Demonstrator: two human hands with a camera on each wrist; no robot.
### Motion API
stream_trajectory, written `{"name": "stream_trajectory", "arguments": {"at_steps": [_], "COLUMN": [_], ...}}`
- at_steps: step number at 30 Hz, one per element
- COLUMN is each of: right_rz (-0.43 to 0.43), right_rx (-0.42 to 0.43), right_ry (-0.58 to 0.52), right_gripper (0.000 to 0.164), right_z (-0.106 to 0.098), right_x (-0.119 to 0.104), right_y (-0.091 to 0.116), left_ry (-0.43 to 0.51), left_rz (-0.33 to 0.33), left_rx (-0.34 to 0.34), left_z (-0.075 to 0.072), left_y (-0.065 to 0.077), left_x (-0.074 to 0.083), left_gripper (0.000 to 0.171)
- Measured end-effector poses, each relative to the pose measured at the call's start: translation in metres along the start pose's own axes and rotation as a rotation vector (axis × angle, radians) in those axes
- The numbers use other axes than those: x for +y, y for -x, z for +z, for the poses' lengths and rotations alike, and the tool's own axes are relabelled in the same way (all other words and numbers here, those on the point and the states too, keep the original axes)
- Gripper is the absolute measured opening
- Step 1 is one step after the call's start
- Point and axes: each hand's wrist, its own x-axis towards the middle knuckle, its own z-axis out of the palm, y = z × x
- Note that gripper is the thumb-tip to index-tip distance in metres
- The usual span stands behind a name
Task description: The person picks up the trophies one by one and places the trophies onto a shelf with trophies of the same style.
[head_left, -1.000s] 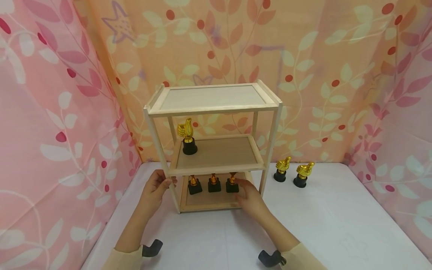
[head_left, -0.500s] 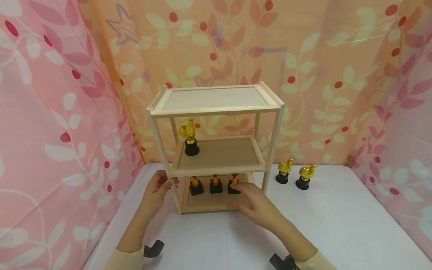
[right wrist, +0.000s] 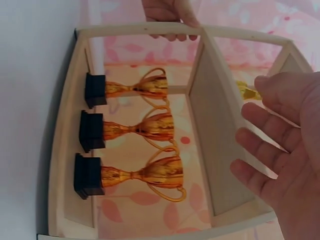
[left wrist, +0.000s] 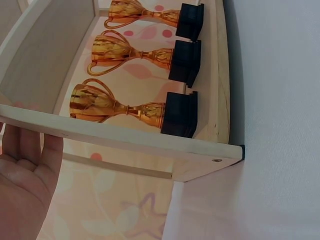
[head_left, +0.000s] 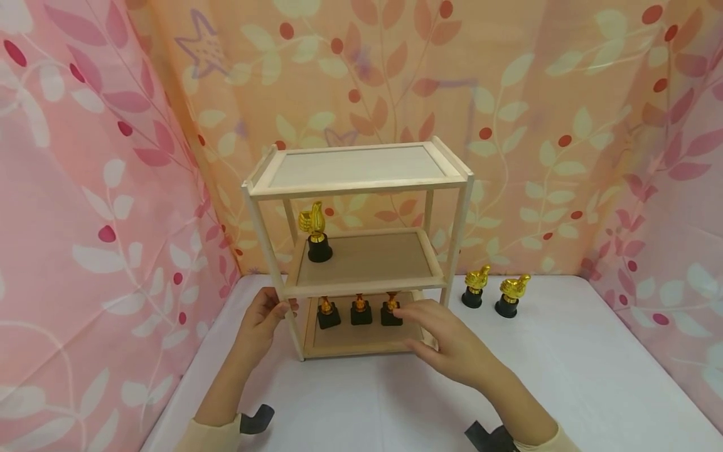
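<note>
Fingers [left wrist: 30,144] of left hand [head_left: 260,322] grip plain shelf [head_left: 373,257].

My tabletop [head_left: 565,376] bears a shelf [head_left: 357,164] and two thumb trophies [head_left: 513,294]; the shelf, three cups [head_left: 361,311] (bottom tier) and one thumb trophy [head_left: 319,246] (middle).

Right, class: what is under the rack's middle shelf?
Three gold cups on black bases stand on the bottom shelf. In the head view, the right hand covers part of the bottom shelf, and the middle shelf hides the cups' tops, which the right wrist view shows.
</note>
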Motion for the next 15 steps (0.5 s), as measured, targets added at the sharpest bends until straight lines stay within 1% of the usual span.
{"name": "stream_trajectory", "arguments": {"at_steps": [5, 8, 11, 15], "right_rz": [-0.114, -0.158, -0.146, -0.122], "right_rx": [0.099, 0.152, 0.188, 0.251], "right_ry": [-0.007, -0.005, 0.010, 0.022], "right_gripper": [0.055, 0.056, 0.057, 0.057], "right_z": [-0.016, -0.026, -0.037, -0.052], "right_x": [0.000, 0.001, 0.003, 0.009], "right_y": [0.000, 0.000, 0.001, 0.006], "left_ry": [0.002, -0.009, -0.019, -0.009], "left_rz": [-0.008, -0.009, 0.002, 0.016], "left_rx": [0.004, 0.011, 0.012, 0.012], "left_z": [0.001, 0.001, 0.001, 0.001], "left_y": [-0.001, -0.002, -0.002, -0.001], "left_x": [-0.001, -0.001, -0.001, -0.001], "left_gripper": [0.020, 0.020, 0.020, 0.020]}}
